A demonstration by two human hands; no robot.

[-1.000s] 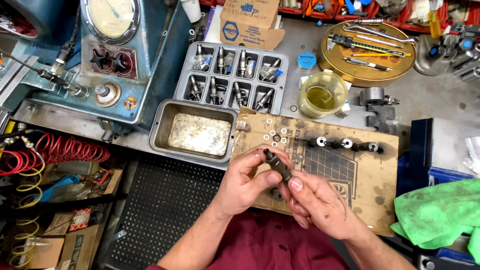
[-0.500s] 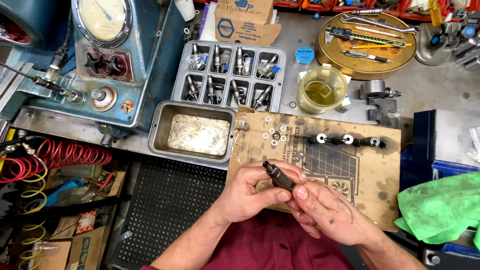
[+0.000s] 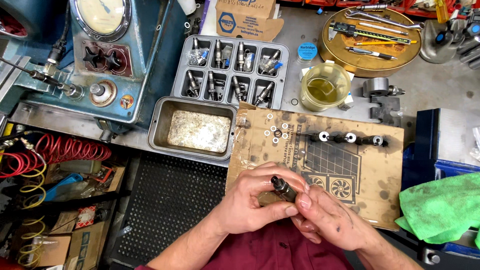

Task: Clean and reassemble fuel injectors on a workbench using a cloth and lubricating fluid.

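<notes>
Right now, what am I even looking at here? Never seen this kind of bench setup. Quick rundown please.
This is one view, from a camera worn on a person's head, looking down at a workbench. No robot: the left hand and right hand are bare and together hold a small dark cylindrical metal part above a stained sheet of cardboard.

On the cardboard lie a few small white rings and three similar dark parts in a row. Behind it sit a grey compartment tray with more such parts, an empty metal pan, and a clear tub of yellowish liquid. A round brass-coloured tray holds a caliper and pens.

At left is a blue machine with a dial gauge. A green cloth lies at right.
</notes>
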